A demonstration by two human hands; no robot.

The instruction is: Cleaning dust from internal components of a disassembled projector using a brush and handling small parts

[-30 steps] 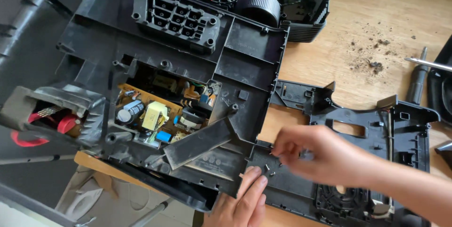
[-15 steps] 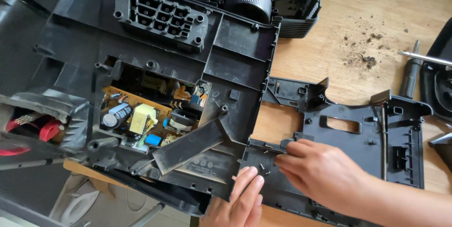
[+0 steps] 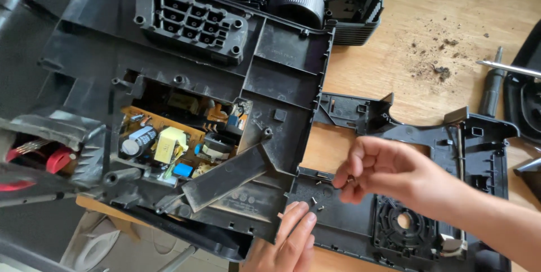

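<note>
My right hand (image 3: pixel 389 170) hovers over a flat black plastic panel (image 3: pixel 479 153), thumb and forefinger pinched on a small screw. Two or three more small screws (image 3: pixel 315 201) lie loose on the panel just below its fingertips. My left hand (image 3: pixel 290 244) comes in from the bottom edge, fingers flat and together against the lower corner of a large black housing (image 3: pixel 282 52). That housing is open and shows a yellow-brown circuit board (image 3: pixel 169 148) with capacitors and a coil.
A black unit with a ribbed round fan wheel (image 3: pixel 296 1) stands at the back. A screwdriver (image 3: pixel 493 83) and another metal tool lie at the right on the wooden table (image 3: pixel 422 7), near scattered dirt crumbs (image 3: pixel 439 69). Red parts (image 3: pixel 53 159) sit far left.
My right hand has lifted a little off the panel and its fingertips have closed into a pinch. My left hand has stayed at the housing's lower corner.
</note>
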